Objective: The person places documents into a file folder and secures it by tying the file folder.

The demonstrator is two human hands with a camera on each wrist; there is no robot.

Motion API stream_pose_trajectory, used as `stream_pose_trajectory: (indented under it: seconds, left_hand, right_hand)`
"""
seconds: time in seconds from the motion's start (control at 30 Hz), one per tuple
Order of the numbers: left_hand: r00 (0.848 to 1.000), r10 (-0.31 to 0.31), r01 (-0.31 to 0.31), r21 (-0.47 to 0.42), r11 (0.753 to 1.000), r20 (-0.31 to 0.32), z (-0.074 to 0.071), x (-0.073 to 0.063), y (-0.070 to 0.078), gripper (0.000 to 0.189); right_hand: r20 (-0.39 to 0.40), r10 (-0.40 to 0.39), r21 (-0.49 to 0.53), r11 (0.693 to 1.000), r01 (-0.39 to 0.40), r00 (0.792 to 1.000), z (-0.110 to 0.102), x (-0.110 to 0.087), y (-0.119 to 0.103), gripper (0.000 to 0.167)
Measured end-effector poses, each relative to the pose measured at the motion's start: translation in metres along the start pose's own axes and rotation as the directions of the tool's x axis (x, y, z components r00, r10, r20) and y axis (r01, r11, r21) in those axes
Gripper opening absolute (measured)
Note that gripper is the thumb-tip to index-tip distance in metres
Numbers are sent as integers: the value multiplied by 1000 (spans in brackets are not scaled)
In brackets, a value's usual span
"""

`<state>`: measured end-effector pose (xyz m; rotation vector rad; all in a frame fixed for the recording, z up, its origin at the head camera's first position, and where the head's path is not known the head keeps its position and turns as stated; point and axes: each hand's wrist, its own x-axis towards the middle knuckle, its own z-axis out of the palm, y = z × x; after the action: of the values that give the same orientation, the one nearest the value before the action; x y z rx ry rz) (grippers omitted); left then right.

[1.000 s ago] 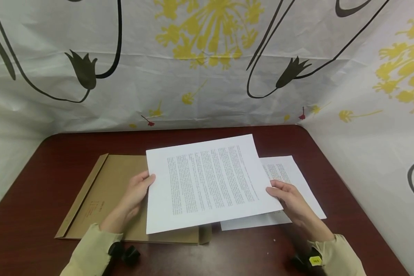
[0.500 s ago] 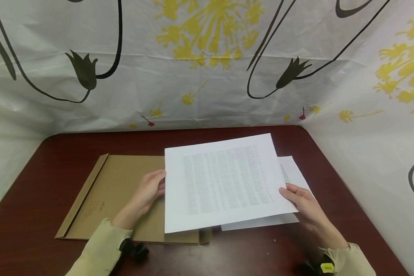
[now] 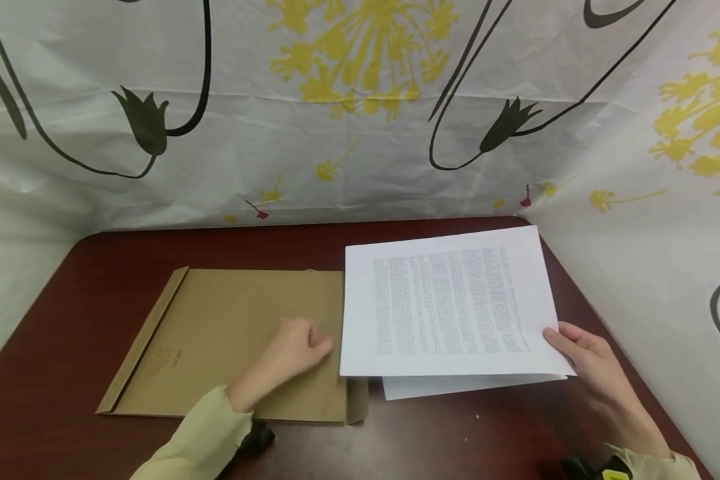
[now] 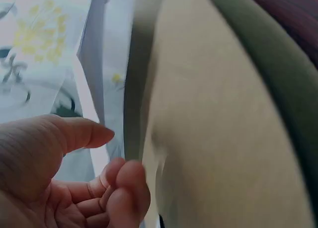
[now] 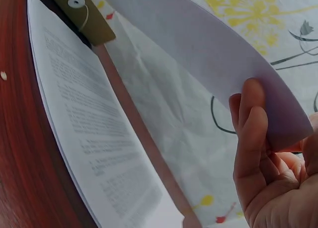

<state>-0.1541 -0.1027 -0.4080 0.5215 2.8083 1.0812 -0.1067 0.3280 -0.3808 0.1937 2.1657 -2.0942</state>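
Observation:
My right hand (image 3: 603, 377) pinches the right edge of a printed sheet of paper (image 3: 444, 307), thumb on top and fingers beneath. The raised sheet overlaps another sheet of paper (image 3: 456, 388) lying on the table. In the right wrist view the lower sheet (image 5: 94, 123) shows its printed lines, with the held sheet (image 5: 198, 44) arching above. Over the brown kraft document envelope (image 3: 228, 333) hovers my left hand (image 3: 291, 353), holding nothing. Its fingers (image 4: 131, 181) are loosely curled, apart from the thumb, in the left wrist view.
A dark red-brown table (image 3: 420, 440) carries everything. The envelope has a folded flap along its left side and a white button (image 5: 76, 2) with string at its other end. Behind and to the right hangs a flower-patterned white cloth (image 3: 360, 167).
My left hand has let go of the sheet's left edge and stays over the envelope. The right hand has carried the sheet rightward, above the other paper, uncovering more of the envelope.

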Motion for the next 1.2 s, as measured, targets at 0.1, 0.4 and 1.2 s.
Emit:
stream_pose_trajectory:
  seconds: [0.1, 0.4, 1.2]
  left_hand:
    - [1000, -17, 14, 112, 994, 23, 8, -1, 9, 52]
    - [999, -1, -12, 346, 938, 37, 24, -4, 21, 50]
    - [976, 183, -173, 91, 981, -119, 25, -8, 23, 37]
  right_hand:
    - [-23, -27, -49, 998, 26, 999, -5, -4, -3, 22]
    - [-49, -87, -106, 991, 82, 995, -8, -12, -10, 25]
    - [131, -19, -14, 1000, 21, 991, -9, -9, -17, 36]
